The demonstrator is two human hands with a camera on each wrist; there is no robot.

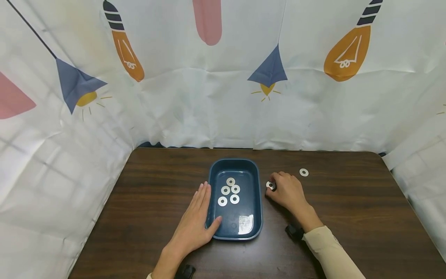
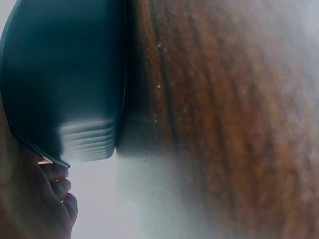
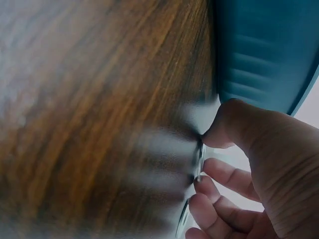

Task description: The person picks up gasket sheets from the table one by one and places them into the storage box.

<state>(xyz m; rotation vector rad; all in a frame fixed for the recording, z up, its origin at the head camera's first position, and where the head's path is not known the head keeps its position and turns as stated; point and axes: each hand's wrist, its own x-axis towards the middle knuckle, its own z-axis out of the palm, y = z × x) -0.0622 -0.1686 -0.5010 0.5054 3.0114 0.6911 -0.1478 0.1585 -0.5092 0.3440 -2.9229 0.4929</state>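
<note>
Towards the far edge of the brown wood-grain worktop (image 1: 348,217), our right hand (image 1: 290,190) pinches a flat white ring (image 1: 268,184) — best lightly, by its rim — while our straight-fingered left hand (image 1: 194,221) steadies the blue oblong plastic tray (image 1: 249,193).

Glare in tray (image 1: 248,209), hazy wrist views

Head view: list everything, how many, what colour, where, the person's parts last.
Table: one, brown, lower middle
Curtain: count unclear, white, around the table
Prints: several, multicoloured, on the curtain
Tray: one, blue, on the table
Washers: five, pale, in the tray
Pinched washer: one, pale, right of the tray
Loose washer: one, pale, farther right on the table
Wrist devices: two, black, one per wrist
Sleeves: two, cream, lower edge
Left hand: one, bare, against the tray's left side
Right hand: one, bare, at the pinched washer
</note>
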